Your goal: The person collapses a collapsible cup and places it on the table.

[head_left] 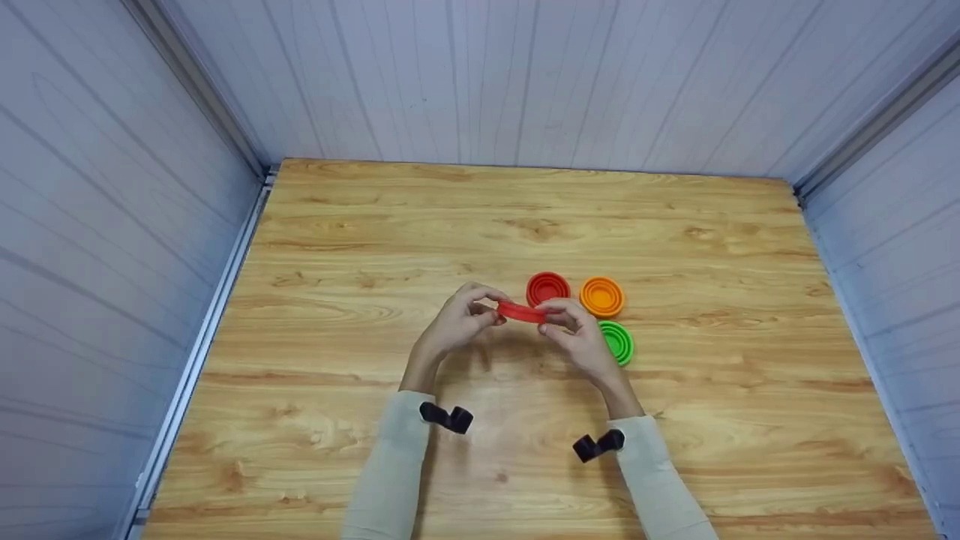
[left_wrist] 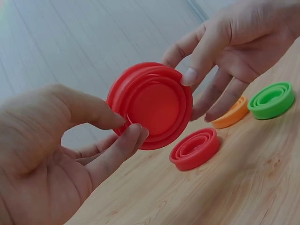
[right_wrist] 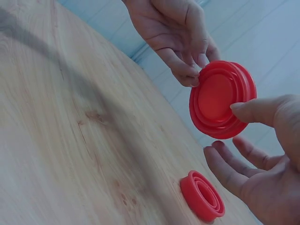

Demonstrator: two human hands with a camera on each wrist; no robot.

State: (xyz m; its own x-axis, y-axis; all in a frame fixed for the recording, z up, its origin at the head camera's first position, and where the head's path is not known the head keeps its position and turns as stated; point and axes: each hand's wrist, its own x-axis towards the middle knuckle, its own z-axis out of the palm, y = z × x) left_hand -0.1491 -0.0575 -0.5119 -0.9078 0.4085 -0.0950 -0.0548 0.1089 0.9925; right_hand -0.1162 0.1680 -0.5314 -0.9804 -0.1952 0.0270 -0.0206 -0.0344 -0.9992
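A red collapsible cup (left_wrist: 154, 110), folded flat into a ringed disc, is held up between both hands above the table. My left hand (head_left: 459, 319) pinches its left edge between thumb and fingers. On the opposite edge my right hand (head_left: 579, 337) grips it, the thumb (right_wrist: 248, 111) lying over the rim. In both wrist views the cup's round base and stepped rings show. A second red collapsed cup (head_left: 548, 289) lies on the table just beyond the held one. An orange cup (head_left: 601, 297) sits to its right, and a green cup (head_left: 619, 343) lies partly behind my right hand.
The wood-grain table (head_left: 360, 255) reaches to a pale panelled wall (head_left: 487, 82) at the back. Similar panels (head_left: 97, 247) stand along the left and right sides. Each sleeve carries a small black camera mount (head_left: 448, 418) at the wrist.
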